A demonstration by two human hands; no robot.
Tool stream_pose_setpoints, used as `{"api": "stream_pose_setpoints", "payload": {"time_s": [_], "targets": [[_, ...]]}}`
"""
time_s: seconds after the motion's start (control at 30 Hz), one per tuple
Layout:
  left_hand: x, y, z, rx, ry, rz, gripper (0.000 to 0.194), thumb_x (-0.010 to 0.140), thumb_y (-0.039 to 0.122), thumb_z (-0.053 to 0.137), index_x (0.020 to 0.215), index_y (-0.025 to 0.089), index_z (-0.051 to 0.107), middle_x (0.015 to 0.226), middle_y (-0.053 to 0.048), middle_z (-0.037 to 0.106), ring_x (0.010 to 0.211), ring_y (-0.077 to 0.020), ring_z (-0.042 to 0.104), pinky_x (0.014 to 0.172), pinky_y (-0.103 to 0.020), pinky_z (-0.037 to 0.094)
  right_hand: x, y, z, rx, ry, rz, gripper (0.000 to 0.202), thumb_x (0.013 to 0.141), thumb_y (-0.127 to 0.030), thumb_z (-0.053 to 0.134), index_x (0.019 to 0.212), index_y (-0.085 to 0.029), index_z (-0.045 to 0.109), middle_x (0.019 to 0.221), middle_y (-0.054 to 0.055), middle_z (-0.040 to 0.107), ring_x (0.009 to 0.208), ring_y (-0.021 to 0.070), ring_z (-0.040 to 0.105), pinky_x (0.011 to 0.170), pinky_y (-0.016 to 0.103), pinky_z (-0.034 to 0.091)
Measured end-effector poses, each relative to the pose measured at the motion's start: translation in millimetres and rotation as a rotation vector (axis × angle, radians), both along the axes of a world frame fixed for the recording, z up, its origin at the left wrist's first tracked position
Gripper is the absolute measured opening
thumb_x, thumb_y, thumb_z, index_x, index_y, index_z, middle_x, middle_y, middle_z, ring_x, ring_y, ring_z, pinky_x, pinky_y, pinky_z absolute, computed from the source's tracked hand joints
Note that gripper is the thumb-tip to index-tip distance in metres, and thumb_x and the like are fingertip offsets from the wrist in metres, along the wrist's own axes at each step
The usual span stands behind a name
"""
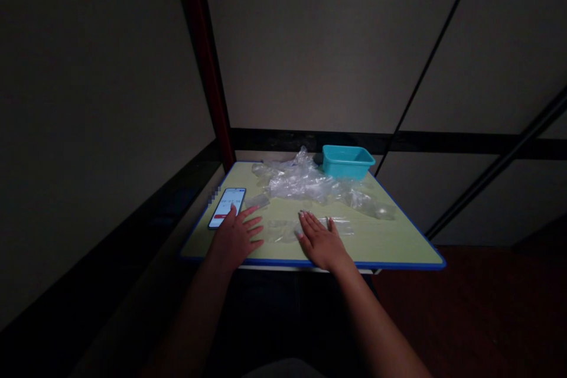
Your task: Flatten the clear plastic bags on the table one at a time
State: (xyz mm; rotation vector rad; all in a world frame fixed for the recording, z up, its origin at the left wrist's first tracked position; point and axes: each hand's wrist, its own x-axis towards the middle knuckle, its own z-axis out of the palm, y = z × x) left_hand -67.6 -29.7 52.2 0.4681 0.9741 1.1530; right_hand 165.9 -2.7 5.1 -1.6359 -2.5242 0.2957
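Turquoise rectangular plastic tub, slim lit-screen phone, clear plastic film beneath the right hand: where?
Turquoise plastic tub [346,169], head view: front wall.
Slim phone [225,207], head view: screen.
Clear plastic film [280,231], head view: its left part.

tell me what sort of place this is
Probably a dim indoor corner serving as a small work spot: flat greyish wall panels meet at a dark red upright post, and a pale green, blue-edged table bears crumpled clear plastic.

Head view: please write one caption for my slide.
Right hand flat on clear plastic, left hand open by a phone, turquoise bin behind.
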Motion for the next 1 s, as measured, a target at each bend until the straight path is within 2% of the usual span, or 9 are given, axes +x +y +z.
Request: {"api": "stream_pose_setpoints", "payload": {"time_s": [0.13,0.23,0.47,0.6,0.73,0.8,0.87,0.93,1.0], "targets": [[-1,6,-13.9,-0.016,-0.102,-0.032,0.062,0.092,0.059,0.029,0.140,0.022,0.037,0.130,-0.018,0.051,0.112,-0.0321,0.055,0.092,-0.054,0.038,0,-1,0.6,0.003,0.003,0.006,0.058,0.095,-0.044,0.016,0.148,-0.021,0.011,0.154,0.003,0.015,0.142,0.0183,0.013,0.111,0.057,-0.001],[-6,8,-17.4,-0.029,-0.144,-0.023,0.062,0.092,0.057,0.029,0.143,0.023,0.032,0.131,-0.019,0.051,0.109,-0.0318,0.058,0.092,-0.053,0.039,0,-1,0.3,0.005,0.008,0.008,0.058,0.095,-0.045,0.015,0.148,-0.021,0.013,0.154,0.003,0.015,0.142,0.0178,0.013,0.111,0.057,-0.001],[-20,4,-7.9,-0.033,-0.173,-0.087,0.063,0.092,0.058,0.029,0.146,0.025,0.026,0.138,-0.019,0.044,0.110,-0.0342,0.057,0.096,-0.054,0.034,1,-1,0.6,0.008,0.017,0.005,0.058,0.095,-0.044,0.016,0.148,-0.020,0.013,0.153,0.002,0.016,0.142,0.0168,0.013,0.111,0.056,-0.001],[-13,6,-5.3,-0.049,-0.189,-0.112,0.067,0.090,0.062,0.026,0.146,0.025,0.025,0.142,-0.021,0.038,0.112,-0.0368,0.056,0.097,-0.055,0.032,0,-1,2.4,-0.006,0.002,0.002,0.059,0.095,-0.044,0.016,0.148,-0.019,0.014,0.154,0.003,0.017,0.142,0.0178,0.013,0.111,0.056,0.000],[0,12,-1.7,-0.085,-0.130,-0.093,0.070,0.086,0.065,0.032,0.142,0.022,0.032,0.135,-0.021,0.045,0.112,-0.0358,0.056,0.094,-0.053,0.036,1,-1,1.4,0.006,-0.001,0.012,0.058,0.095,-0.044,0.015,0.148,-0.019,0.014,0.154,0.004,0.017,0.142,0.0180,0.012,0.111,0.056,0.000],[7,14,-0.6,-0.056,-0.031,-0.034,0.067,0.085,0.062,0.037,0.135,0.018,0.042,0.129,-0.020,0.050,0.112,-0.0346,0.055,0.093,-0.051,0.039,1,0,0.2,0.013,0.002,0.015,0.058,0.096,-0.044,0.015,0.148,-0.020,0.014,0.154,0.004,0.018,0.142,0.0181,0.013,0.111,0.056,0.000],[15,14,-1.8,0.039,0.182,0.100,0.056,0.085,0.057,0.040,0.121,0.016,0.053,0.123,-0.017,0.056,0.114,-0.0325,0.054,0.096,-0.049,0.038,2,0,-0.5,0.018,0.005,0.012,0.058,0.096,-0.044,0.016,0.148,-0.020,0.014,0.153,0.004,0.018,0.142,0.0185,0.013,0.111,0.056,-0.001],[23,12,-6.0,0.222,0.506,0.235,0.044,0.085,0.051,0.044,0.107,0.017,0.060,0.118,-0.012,0.059,0.117,-0.0304,0.051,0.102,-0.046,0.034,1,0,-0.1,0.017,0.013,0.009,0.057,0.096,-0.044,0.017,0.148,-0.021,0.015,0.153,0.004,0.019,0.142,0.0189,0.014,0.110,0.056,-0.001],[30,7,-13.1,0.463,0.840,0.264,0.036,0.081,0.047,0.052,0.102,0.019,0.062,0.118,-0.010,0.060,0.121,-0.0296,0.047,0.107,-0.043,0.027,1,-2,1.2,0.015,0.031,0.013,0.057,0.096,-0.043,0.018,0.148,-0.022,0.015,0.153,0.005,0.019,0.142,0.0193,0.014,0.110,0.056,-0.001]]}}
